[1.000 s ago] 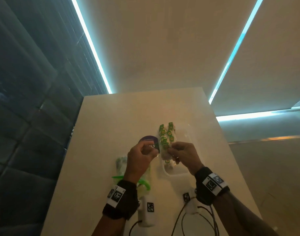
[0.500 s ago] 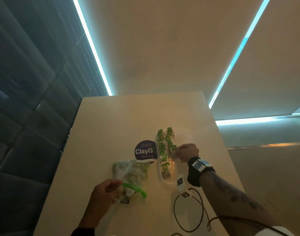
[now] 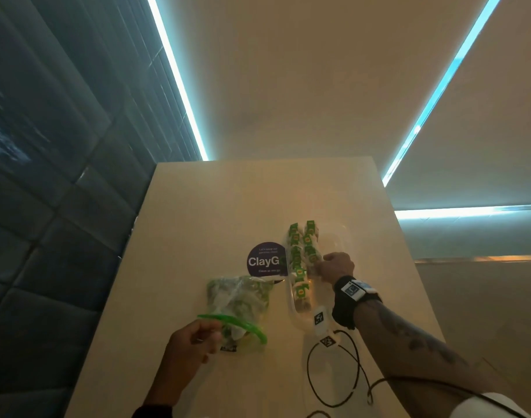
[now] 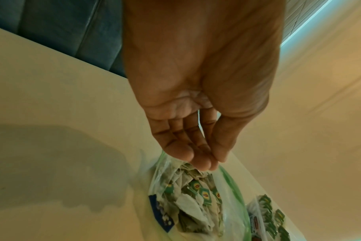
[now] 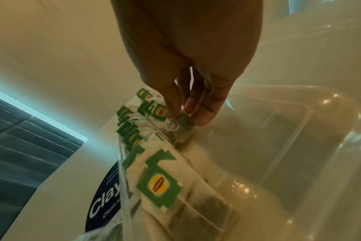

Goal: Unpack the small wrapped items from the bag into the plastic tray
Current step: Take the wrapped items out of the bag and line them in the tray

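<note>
- Head view: our left hand [image 3: 194, 339] sits at 7 o'clock on the table [image 3: 197, 206], fingers curled on the green lip of the bag [image 3: 240, 303], likely to hold its mouth open for the next reach. The bag lies at 9 o'clock from the tray [image 3: 333, 236], just beside it. Our right hand [image 3: 336, 265] reaches into the tray, knuckles up, arm coming from 5 o'clock. Tea bags [image 3: 302, 260] stand in two rows along the tray's left side; we judge the job partly done. A round sticker [image 3: 265, 260] lies at 12 o'clock from the bag.
- Left wrist view: palm faces the camera, fingers [image 4: 196, 156] bunched together at the bag's rim; the pinch itself is hidden. Plenty of tea bags remain inside.
- Right wrist view: thumb and fingertips [image 5: 204, 112] pinch one tea bag [image 5: 181, 122] at the row's end, upright against its neighbours, so the row packs tight. The tray's right part is bare.
</note>
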`<state>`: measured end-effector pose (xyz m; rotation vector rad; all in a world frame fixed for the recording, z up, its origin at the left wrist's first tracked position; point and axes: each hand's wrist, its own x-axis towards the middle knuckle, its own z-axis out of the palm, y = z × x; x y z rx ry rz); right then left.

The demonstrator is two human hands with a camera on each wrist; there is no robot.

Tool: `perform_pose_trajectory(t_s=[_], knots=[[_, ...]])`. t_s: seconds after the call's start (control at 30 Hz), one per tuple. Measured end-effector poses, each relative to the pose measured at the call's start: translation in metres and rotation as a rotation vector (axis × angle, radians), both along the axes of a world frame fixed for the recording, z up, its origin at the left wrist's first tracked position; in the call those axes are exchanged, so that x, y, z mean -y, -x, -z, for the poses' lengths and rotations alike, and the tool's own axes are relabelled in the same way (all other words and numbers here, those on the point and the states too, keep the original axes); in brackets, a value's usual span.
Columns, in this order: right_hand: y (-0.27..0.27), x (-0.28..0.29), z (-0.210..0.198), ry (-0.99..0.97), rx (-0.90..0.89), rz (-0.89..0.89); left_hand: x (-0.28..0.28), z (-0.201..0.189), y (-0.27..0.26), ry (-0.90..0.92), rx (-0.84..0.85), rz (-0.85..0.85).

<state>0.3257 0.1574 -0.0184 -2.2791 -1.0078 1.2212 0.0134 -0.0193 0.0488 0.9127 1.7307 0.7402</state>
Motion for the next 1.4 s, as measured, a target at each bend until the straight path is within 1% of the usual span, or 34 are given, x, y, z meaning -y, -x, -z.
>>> perform_pose_trajectory(t_s=[0.27,0.37,0.57,0.9,1.1,1.17,1.2,1.27,1.3,1.33,1.37,1.4], knots=[[0.003,0.008,-0.004,-0.007,-0.021,-0.008,0.007,-0.002,-0.001,0.01,0.0,-0.018],[0.003,0.009,-0.003,-0.005,-0.002,0.001,0.009,-0.002,0.0,0.015,-0.004,-0.017],[0.007,0.011,-0.001,-0.003,-0.038,0.003,0.014,-0.005,0.004,0.015,0.015,-0.032],[0.006,0.019,-0.004,0.011,-0.031,0.015,0.018,-0.001,0.007,0.013,0.038,-0.037],[0.002,0.025,-0.014,0.038,-0.059,0.01,0.018,0.0,0.009,0.016,0.006,-0.011],[0.0,0.026,-0.02,-0.012,-0.07,0.048,0.017,0.001,0.008,0.012,-0.057,0.017],[0.0,0.027,-0.024,-0.067,-0.04,0.06,0.015,0.002,0.007,-0.002,-0.104,0.042],[0.005,0.031,-0.036,-0.239,0.062,0.037,0.01,0.005,0.002,-0.048,-0.212,0.116],[0.011,0.034,-0.046,-0.339,0.075,0.007,0.007,0.007,-0.002,-0.073,-0.258,0.15],[0.021,0.04,-0.059,-0.42,0.046,-0.052,0.004,0.009,-0.006,-0.096,-0.298,0.182],[0.033,0.047,-0.07,-0.469,-0.008,-0.153,0.001,0.013,-0.011,-0.127,-0.334,0.207],[0.045,0.056,-0.081,-0.491,-0.069,-0.29,-0.001,0.016,-0.016,-0.156,-0.371,0.231]])
